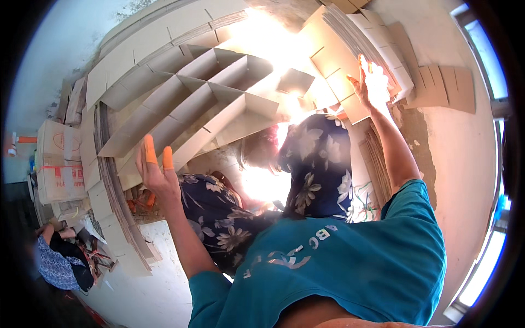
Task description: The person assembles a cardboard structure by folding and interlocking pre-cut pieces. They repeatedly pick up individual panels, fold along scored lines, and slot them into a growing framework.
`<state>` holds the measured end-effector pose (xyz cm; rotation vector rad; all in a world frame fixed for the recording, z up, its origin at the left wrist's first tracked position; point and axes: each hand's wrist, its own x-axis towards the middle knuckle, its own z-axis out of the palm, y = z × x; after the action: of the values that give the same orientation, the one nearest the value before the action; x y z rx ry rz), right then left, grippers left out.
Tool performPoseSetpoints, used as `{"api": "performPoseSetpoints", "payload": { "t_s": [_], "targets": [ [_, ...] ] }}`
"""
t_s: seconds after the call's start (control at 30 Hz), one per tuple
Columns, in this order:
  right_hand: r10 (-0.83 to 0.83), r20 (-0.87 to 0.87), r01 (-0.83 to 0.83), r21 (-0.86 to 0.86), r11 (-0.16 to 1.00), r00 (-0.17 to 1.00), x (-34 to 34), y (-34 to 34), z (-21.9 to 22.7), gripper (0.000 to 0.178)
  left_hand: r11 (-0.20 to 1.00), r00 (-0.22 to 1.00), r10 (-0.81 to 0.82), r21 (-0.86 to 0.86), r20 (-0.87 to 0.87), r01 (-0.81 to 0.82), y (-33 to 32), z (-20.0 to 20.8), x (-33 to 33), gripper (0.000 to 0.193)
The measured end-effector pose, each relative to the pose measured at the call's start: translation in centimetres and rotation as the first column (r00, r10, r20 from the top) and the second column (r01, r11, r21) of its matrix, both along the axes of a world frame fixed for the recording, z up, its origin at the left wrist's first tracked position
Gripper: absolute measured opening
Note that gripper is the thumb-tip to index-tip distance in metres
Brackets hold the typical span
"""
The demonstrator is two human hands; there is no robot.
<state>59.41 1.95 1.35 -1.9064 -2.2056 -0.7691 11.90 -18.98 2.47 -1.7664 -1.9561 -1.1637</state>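
A cardboard divider grid (pixel 188 112), made of slotted strips crossed into open cells, spreads out in front of me at the left. My left hand (pixel 157 174) is at its near-left edge, fingers raised and apart, with orange covers on two fingertips. Whether it touches the cardboard I cannot tell. My right hand (pixel 374 85) reaches to the upper right, fingers spread, against or just over a stack of slotted cardboard sheets (pixel 354 41). Glare washes out much of that hand; an orange fingertip cover still shows.
Long slotted strips (pixel 147 41) are piled behind the grid, and more sheets (pixel 117 202) stand at its left. Loose slotted pieces (pixel 445 87) lean by the right wall. A closed carton (pixel 60 164) is far left, near another person (pixel 57 265). Strong glare covers the middle.
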Motion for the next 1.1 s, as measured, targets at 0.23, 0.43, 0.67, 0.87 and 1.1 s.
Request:
{"api": "performPoseSetpoints", "payload": {
  "t_s": [0.23, 0.43, 0.67, 0.87, 1.1],
  "targets": [
    [0.017, -0.304, -0.066, -0.151, 0.986, 0.952, 5.4, 2.3, -1.5, 0.056, 0.993, 0.998, 0.064, -0.102, 0.010, -0.063, -0.9, -1.9, -0.4, 0.045],
    [-0.191, -0.569, 0.061, -0.240, 0.969, 0.800, 5.0, 3.7, -0.1, 0.041, 0.995, 0.998, 0.059, -0.082, 0.039, -0.055, -0.5, -2.5, -0.2, 0.042],
    [0.392, -0.533, -0.204, 0.377, 0.903, 0.750, -3.9, 1.0, 7.8, 0.017, 0.995, 0.997, -0.059, -0.083, -0.041, 0.056, 0.7, -1.7, 1.1, 0.037],
    [0.165, -0.986, -0.760, 0.092, 0.644, 0.020, -17.9, -2.7, 13.5, 0.046, 0.996, 0.996, -0.087, -0.013, -0.037, 0.086, 1.2, -3.7, 0.9, 0.026],
    [0.441, -0.885, -0.940, 0.008, 0.342, 0.153, -27.1, -3.6, 10.0, 0.048, 0.993, 0.994, -0.093, 0.071, -0.060, 0.097, 1.7, -3.6, 1.3, 0.019]
  ]
}}
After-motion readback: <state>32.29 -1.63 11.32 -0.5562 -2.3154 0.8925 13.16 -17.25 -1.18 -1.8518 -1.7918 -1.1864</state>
